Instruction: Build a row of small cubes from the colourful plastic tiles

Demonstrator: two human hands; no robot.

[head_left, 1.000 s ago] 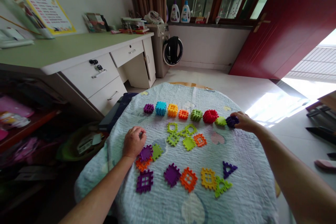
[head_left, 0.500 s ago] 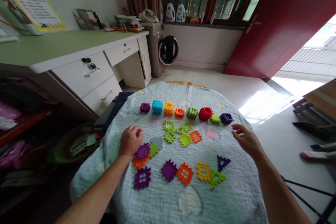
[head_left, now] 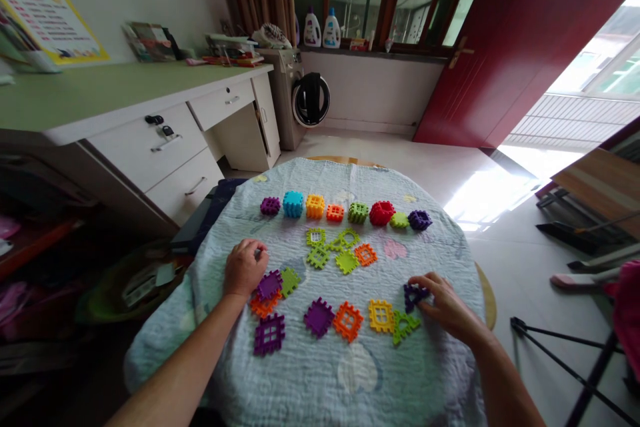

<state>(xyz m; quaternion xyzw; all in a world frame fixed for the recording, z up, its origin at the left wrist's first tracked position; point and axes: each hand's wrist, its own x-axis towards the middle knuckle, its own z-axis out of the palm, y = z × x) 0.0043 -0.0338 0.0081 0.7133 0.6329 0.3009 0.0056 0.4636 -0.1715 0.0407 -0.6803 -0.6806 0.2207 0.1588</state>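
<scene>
A row of assembled plastic cubes, from a purple cube (head_left: 270, 205) to another purple one (head_left: 419, 219), lies across the far part of the round quilt-covered table (head_left: 350, 387). Flat interlocking tiles lie nearer me. My left hand (head_left: 243, 268) rests curled on the quilt beside a purple tile (head_left: 269, 285) stacked on orange and green ones. My right hand (head_left: 442, 305) lies over the purple triangle tile (head_left: 413, 293), fingers touching it, next to a green triangle tile (head_left: 403, 325).
A cluster of green and orange tiles (head_left: 339, 250) sits mid-table; purple, orange and yellow square tiles (head_left: 347, 320) line the near side. A desk with drawers (head_left: 165, 140) stands left, a washing machine (head_left: 300, 90) behind, a red door (head_left: 520, 47) right, dark stand legs (head_left: 565, 367) at the right.
My right hand let go of the purple cube at the row's right end and came back toward me, down onto the purple triangle tile. My left hand stayed put.
</scene>
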